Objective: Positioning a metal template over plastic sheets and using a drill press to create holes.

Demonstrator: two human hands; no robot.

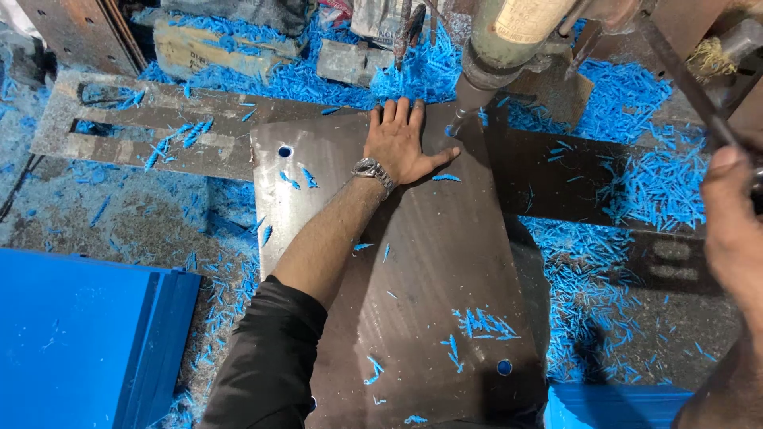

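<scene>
Dark metal plate (429, 294) lies flat on the work table, roughly center frame, running from the drill head down to the bottom edge. It has round holes showing blue underneath: one near top left corner (284, 151), one low right (504, 367). Blue plastic shavings (481, 324) are scattered on its surface.

Left hand (401, 143) is pressed flat on the top part of the plate, palm down, fingers spread and straight, thumb pointing right. Nothing gripped, just holding the plate down. Silver wristwatch (373, 171) on the wrist, black sleeve (266, 357) further down the forearm.

Drill spindle (470, 99) comes down just right of the fingertips, its tip at the plate's top edge beside the thumb side of the hand. Greenish machine body (509, 36) above it.

Right hand (735, 230) is at the right edge of frame, raised, blurred, wrapped around a dark lever (691, 87) that slants up toward the machine. Fingers look curled on it, but the grip itself is cut off by the frame edge.

Around: thick piles of blue shavings (636, 175) right of the plate and behind the machine. A slotted steel plate (151, 131) lies upper left. Stack of blue sheets (79, 334) lower left, another blue sheet (612, 405) at the bottom right.
</scene>
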